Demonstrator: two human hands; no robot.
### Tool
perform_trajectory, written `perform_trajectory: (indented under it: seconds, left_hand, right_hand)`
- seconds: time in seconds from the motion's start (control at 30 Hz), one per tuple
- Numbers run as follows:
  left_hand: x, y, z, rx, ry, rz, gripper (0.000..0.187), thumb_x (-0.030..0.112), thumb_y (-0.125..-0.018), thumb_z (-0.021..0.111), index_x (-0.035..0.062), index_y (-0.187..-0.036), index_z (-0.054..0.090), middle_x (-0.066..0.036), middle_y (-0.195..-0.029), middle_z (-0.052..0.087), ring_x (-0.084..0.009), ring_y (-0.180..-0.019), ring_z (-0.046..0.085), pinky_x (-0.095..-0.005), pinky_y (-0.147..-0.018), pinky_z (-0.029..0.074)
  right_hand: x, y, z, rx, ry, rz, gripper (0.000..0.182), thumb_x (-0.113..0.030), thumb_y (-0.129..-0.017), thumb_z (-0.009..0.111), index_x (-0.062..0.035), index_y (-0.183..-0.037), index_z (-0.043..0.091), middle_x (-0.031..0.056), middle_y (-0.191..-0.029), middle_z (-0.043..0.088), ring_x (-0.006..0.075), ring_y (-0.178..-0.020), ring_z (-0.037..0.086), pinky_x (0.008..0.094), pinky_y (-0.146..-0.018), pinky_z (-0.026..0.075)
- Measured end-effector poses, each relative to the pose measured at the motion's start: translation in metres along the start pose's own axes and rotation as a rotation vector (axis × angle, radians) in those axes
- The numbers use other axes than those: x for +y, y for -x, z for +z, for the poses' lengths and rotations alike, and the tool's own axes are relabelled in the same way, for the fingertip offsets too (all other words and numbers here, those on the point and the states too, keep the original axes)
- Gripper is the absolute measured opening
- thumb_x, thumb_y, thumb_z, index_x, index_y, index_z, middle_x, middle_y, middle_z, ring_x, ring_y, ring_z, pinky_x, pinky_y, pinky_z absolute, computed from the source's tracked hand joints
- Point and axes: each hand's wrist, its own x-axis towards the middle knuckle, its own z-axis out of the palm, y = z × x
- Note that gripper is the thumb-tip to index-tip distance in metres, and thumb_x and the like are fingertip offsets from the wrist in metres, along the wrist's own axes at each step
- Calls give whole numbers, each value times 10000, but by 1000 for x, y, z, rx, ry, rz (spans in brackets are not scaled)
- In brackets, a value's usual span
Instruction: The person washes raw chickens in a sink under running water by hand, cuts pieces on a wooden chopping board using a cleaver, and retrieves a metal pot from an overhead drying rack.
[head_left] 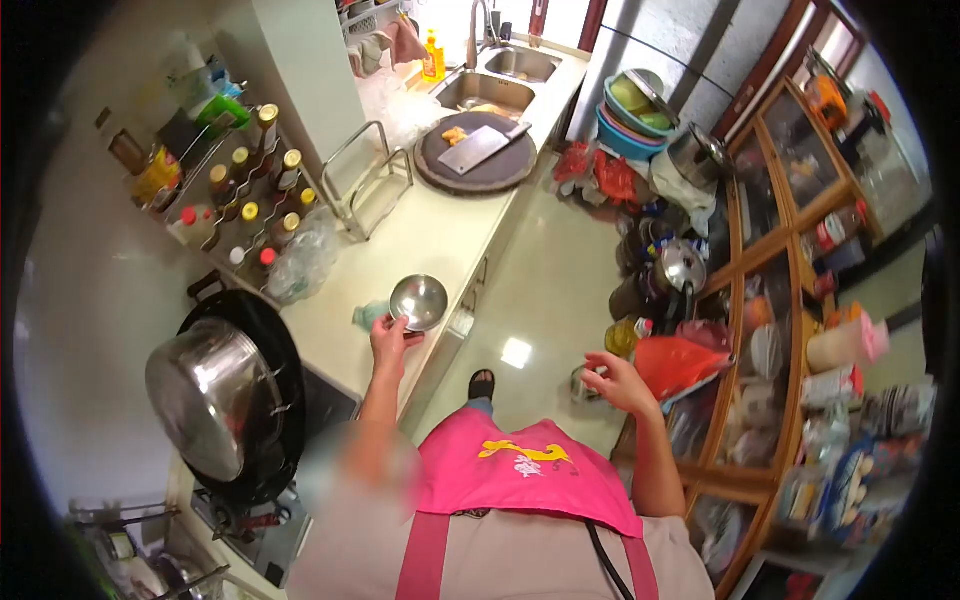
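A small round metal bowl [419, 302] is held by its near rim in my left hand [391, 338], over the front part of the pale counter [440, 232]. Just left of the bowl lies a light green cloth [370, 315]. My right hand [616, 380] is in the air over the floor, fingers apart and holding nothing, close to a red bag [680, 366]. Farther along the counter a cleaver [484, 147] rests on a round dark chopping board [452, 172], beside small yellowish pieces [455, 135].
A large metal pot [205, 400] sits in a black wok [285, 370] at the left. Behind are bottles [250, 212], a metal rack [365, 195] and a double sink [490, 95]. Wooden cabinets [740, 235], pots and bags line the right side.
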Motion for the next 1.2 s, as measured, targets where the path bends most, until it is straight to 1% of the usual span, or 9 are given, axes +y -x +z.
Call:
perform_trajectory:
  seconds: [0.27,0.43,0.57,0.63,0.73,0.83,0.9,1.0,1.2]
  left_hand:
    - [-1,-186,91,176,156,-124,288,102,-892,605,-95,-1088,532,-195,-973,637,-292,-784,685,-383,-695,613]
    - [-24,-223,110,297,233,-47,330,173,-911,624,-82,-1098,526,-156,-926,619,-269,-780,686,-373,-676,619]
    - [-4,-190,154,629,74,-85,345,206,-908,640,-45,-1109,514,-116,-907,579,-210,-692,640,-316,-564,555]
    - [0,-176,170,912,-105,-39,352,218,-904,650,-26,-1116,510,-101,-913,563,-172,-641,599,-283,-511,505]
    - [-24,-172,189,1039,-146,141,346,208,-897,659,0,-1131,514,-92,-960,563,-140,-631,551,-259,-490,455]
    - [-23,-166,243,910,-85,225,357,192,-890,665,22,-1165,513,-89,-1002,568,-139,-706,579,-258,-514,477]
    - [6,-170,295,825,-53,215,409,166,-894,665,45,-1246,496,-84,-1036,580,-138,-773,599,-259,-556,499]
    - [31,-194,342,685,-46,369,516,191,-896,680,47,-1332,441,-96,-1058,582,-142,-868,601,-261,-639,511]
    - [75,-300,342,529,-307,386,525,185,-881,695,56,-1343,482,-106,-1123,578,-155,-894,590,-274,-733,515]
  right_hand:
    - [14,-73,-138,337,-294,123,369,-142,-929,652,16,-1246,550,64,-1031,649,147,-887,651,268,-738,534]
    - [85,-170,-207,246,-356,241,377,-161,-926,659,6,-1247,555,64,-1031,663,137,-843,649,250,-681,536]
    - [68,-327,-255,3,-181,139,368,-210,-926,656,6,-1212,575,57,-987,671,122,-793,652,244,-646,509]
    - [47,-418,-263,-101,88,-115,367,-217,-900,679,26,-1161,592,118,-967,678,142,-810,653,285,-720,526]
    - [-15,-541,-244,-273,282,-416,397,-228,-861,682,11,-1167,598,169,-1074,670,287,-937,667,367,-835,527]
    - [-83,-625,-201,-370,555,-650,466,-227,-846,677,-37,-1252,548,185,-1239,597,365,-1141,572,407,-973,459]
    - [-85,-682,-161,-207,635,-970,560,-223,-827,691,-89,-1331,486,158,-1316,531,321,-1233,516,405,-1022,413]
    - [-102,-721,-138,-429,997,-923,634,-217,-811,704,-135,-1382,441,145,-1311,508,328,-1239,492,410,-1048,384]
    - [-105,-745,-174,-733,975,-939,743,-199,-751,705,-205,-1427,398,213,-1084,568,388,-1029,582,467,-872,486]
